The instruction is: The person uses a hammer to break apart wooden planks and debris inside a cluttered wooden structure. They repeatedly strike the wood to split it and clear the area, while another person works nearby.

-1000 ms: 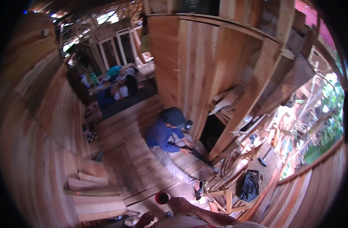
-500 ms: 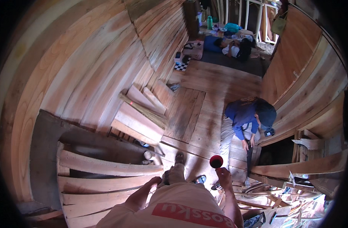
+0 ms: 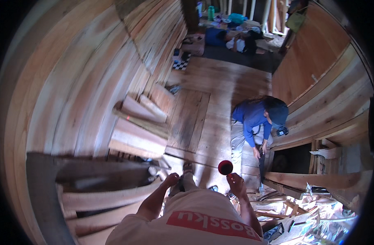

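My right hand (image 3: 237,184) is closed on the side of a red mug (image 3: 225,168), holding it out in front of me at waist height. The mug is upright, with a dark inside; whether that is liquid is hard to make out. My left hand (image 3: 170,180) hangs forward of my left hip with its fingers curled in, and nothing shows in it. Below it, stacked curved planks (image 3: 109,199) lie to my left. One of my sandalled feet (image 3: 188,167) is on the plank floor ahead.
A co-worker (image 3: 253,118) in blue bends at the right, holding a long dark tool (image 3: 262,165) beside a dark floor opening (image 3: 291,159). Cut boards (image 3: 136,136) lean left. Wood scraps (image 3: 293,212) litter the lower right. Another person (image 3: 240,43) lies on a dark mat (image 3: 252,61) far ahead.
My left hand has swung forward, away from my thigh. The view has shifted as I move, the right hand still holding the mug level. The co-worker stays bent over the tool.
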Motion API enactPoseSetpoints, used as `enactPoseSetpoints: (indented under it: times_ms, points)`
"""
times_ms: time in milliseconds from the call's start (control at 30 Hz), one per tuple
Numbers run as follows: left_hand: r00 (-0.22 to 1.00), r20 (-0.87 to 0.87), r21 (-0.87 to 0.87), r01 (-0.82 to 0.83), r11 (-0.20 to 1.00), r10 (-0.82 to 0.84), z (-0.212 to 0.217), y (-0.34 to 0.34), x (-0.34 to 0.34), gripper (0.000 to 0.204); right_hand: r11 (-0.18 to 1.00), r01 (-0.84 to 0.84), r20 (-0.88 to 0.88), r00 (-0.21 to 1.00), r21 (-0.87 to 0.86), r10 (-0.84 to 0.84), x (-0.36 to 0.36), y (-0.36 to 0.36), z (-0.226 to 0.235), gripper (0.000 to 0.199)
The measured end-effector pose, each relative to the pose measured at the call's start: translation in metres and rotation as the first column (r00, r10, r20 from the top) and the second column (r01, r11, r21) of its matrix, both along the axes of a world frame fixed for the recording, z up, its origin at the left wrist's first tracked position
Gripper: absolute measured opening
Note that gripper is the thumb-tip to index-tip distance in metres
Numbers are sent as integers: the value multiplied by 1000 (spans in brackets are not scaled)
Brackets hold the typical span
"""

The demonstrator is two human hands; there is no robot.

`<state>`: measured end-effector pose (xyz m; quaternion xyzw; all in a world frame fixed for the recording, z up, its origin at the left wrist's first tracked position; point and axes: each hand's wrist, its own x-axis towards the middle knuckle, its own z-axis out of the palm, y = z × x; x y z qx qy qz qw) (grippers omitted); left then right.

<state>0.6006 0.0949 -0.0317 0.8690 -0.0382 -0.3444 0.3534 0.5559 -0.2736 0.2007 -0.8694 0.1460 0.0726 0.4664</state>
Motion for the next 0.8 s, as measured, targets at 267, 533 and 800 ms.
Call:
enactPoseSetpoints:
  times_ms: [267,533,800]
  points:
    - [759,359,46,568,822,-544,-66,35,105,19,998,-41,202,979,38,33,75,25,61,13]
    - [964,-170,-139,184,973,-207,-71,45,176,24,984,-85,281,959,154,39,144,37,143,17]
    - [878,-464,-271,-265,925,116,-57,39,210,20,988,88,447,894,-124,-24,180,14,205,17]
